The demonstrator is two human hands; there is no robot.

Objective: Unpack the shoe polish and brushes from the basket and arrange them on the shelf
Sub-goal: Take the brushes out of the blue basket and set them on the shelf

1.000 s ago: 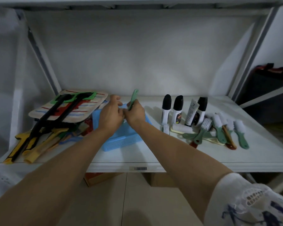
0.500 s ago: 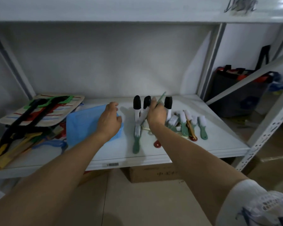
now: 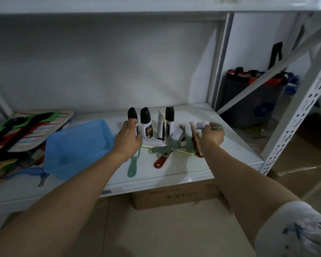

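- Shelf point(image 3: 174, 175): white metal, carrying every item listed below.
- Basket point(image 3: 78, 145): blue plastic, left of centre on the shelf, tilted with its open side toward the back; contents could not be made out.
- Shoe polish bottles: three upright with black caps, in a row near the back of the shelf. The leftmost bottle point(image 3: 132, 115) was partly covered by the left hand; the second bottle point(image 3: 146, 125) stood just beside it; the third bottle point(image 3: 169, 121) stood further right.
- Tube point(image 3: 160, 127): white, upright, between the second and third bottles.
- Left hand point(image 3: 128, 138): fingers curled around the leftmost bottle's body, gripping it.
- Right hand point(image 3: 211, 135): closed in a pinch on a green-handled brush point(image 3: 206, 126), white bristle head pointing left, held just above the brush pile.
- Brush pile point(image 3: 176, 143): several green-handled brushes with white bristles, overlapping in front of the bottles; a red handle point(image 3: 160, 161) stuck out toward the shelf edge.
- Single green brush point(image 3: 132, 164): lay apart, below the left hand, handle toward the shelf edge.
- White scrub brush point(image 3: 150, 142): lay bristles-down, just in front of the second bottle.
- Striped board with black and green tools point(image 3: 26, 127): far left of the shelf, beside the basket.
- Cardboard box point(image 3: 174, 195): on the floor under the shelf.
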